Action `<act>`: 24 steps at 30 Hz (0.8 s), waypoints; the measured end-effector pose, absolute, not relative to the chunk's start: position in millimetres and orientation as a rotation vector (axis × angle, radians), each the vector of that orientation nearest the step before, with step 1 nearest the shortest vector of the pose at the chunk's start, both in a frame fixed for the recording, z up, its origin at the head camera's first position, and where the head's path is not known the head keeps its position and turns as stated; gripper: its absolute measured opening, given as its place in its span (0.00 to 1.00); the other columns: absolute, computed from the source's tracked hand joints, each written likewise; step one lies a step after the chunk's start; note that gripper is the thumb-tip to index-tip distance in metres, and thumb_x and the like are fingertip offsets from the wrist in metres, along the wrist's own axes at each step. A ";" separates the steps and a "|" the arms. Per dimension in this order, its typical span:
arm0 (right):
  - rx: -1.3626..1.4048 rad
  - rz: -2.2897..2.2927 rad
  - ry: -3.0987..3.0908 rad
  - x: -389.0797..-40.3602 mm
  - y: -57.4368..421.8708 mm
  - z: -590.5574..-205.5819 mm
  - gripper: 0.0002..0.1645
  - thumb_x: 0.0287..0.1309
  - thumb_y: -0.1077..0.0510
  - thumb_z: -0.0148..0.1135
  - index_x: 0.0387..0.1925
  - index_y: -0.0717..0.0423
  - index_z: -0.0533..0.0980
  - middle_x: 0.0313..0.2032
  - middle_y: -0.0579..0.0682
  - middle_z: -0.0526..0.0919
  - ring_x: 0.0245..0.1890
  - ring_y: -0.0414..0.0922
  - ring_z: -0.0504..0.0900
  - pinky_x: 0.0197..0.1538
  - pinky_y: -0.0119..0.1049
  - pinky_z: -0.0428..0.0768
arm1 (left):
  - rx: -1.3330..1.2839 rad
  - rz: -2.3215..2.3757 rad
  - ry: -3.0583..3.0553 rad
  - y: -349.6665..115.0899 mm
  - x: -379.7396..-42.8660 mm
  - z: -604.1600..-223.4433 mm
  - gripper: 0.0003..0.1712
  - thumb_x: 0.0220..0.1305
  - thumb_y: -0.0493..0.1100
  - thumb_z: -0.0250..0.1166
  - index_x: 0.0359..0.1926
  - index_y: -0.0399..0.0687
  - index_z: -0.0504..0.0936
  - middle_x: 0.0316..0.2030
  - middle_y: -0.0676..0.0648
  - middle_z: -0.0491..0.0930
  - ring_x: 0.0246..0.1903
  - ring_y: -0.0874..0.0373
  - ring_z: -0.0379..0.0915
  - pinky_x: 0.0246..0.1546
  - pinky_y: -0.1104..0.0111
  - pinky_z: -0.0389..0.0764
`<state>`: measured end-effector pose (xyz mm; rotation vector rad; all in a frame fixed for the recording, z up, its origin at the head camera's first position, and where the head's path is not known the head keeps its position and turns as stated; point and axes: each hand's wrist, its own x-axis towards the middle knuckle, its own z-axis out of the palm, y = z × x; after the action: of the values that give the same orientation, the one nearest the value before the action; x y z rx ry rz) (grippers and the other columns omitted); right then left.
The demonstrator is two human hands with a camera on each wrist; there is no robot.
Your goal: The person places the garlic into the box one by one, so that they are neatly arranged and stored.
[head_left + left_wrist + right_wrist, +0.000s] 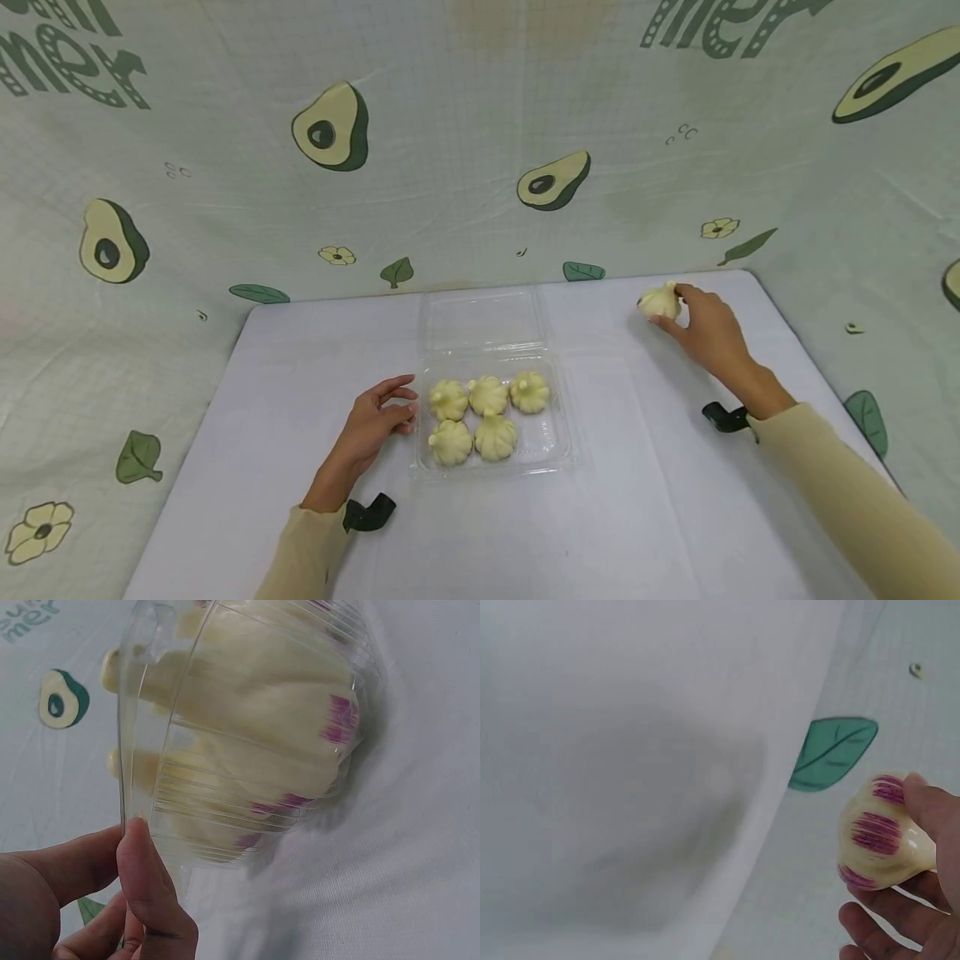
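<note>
A clear plastic clamshell container [536, 433] lies with its lid [483, 321] folded back behind it. Inside sit several pale garlic bulbs [496, 438], their purple streaks showing through the wall in the left wrist view. At the container's left side, my left hand [378, 421] pinches its rim between thumb [146, 874] and index finger. My right hand [708, 329] is far out to the right and grips another garlic bulb [660, 302] with thumb and fingers. In the right wrist view that bulb [877, 832] shows purple streaks, its stem end toward the palm.
A white-covered table [637, 500] carries everything. Behind it and at both sides hangs a pale cloth [435, 167] printed with avocados and leaves. Dark wrist-camera mounts [367, 512] stick out beside both wrists. The table's back edge runs close beyond the right hand.
</note>
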<state>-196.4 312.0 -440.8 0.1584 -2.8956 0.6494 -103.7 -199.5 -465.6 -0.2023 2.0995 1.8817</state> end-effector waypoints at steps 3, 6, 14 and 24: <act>0.226 0.657 -2.881 -184.2 292.5 -430.4 0.41 0.65 0.55 0.75 0.68 0.76 0.69 0.60 0.76 0.77 0.57 0.74 0.76 0.56 0.71 0.75 | -0.199 1.881 2.098 -199.2 -103.4 -464.4 0.32 0.75 0.30 0.63 0.76 0.36 0.68 0.55 0.40 0.76 0.34 0.64 0.81 0.35 0.73 0.86; 0.312 0.666 -2.858 -171.7 275.1 -421.0 0.40 0.63 0.57 0.77 0.67 0.76 0.70 0.60 0.75 0.78 0.57 0.73 0.76 0.57 0.70 0.76 | -0.199 1.882 2.097 -199.0 -103.0 -463.9 0.32 0.75 0.30 0.63 0.76 0.36 0.68 0.55 0.41 0.76 0.34 0.64 0.80 0.35 0.73 0.86; 0.533 0.638 -2.827 -141.6 234.1 -404.9 0.39 0.62 0.55 0.78 0.66 0.73 0.73 0.59 0.71 0.81 0.58 0.68 0.79 0.61 0.66 0.77 | -0.208 1.879 2.103 -198.9 -102.9 -463.4 0.32 0.75 0.30 0.63 0.76 0.36 0.69 0.55 0.41 0.76 0.34 0.65 0.81 0.34 0.73 0.85; 0.828 0.703 -2.751 -113.3 201.2 -404.5 0.35 0.59 0.54 0.80 0.64 0.62 0.77 0.57 0.57 0.86 0.58 0.59 0.82 0.61 0.60 0.80 | -0.209 1.889 2.093 -199.5 -103.2 -465.5 0.32 0.75 0.30 0.63 0.76 0.37 0.68 0.55 0.41 0.76 0.35 0.64 0.81 0.35 0.73 0.86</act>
<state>-113.3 201.2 -404.5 0.8282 -2.7513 0.7028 -103.2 -199.5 -465.5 -0.2091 2.0926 1.8885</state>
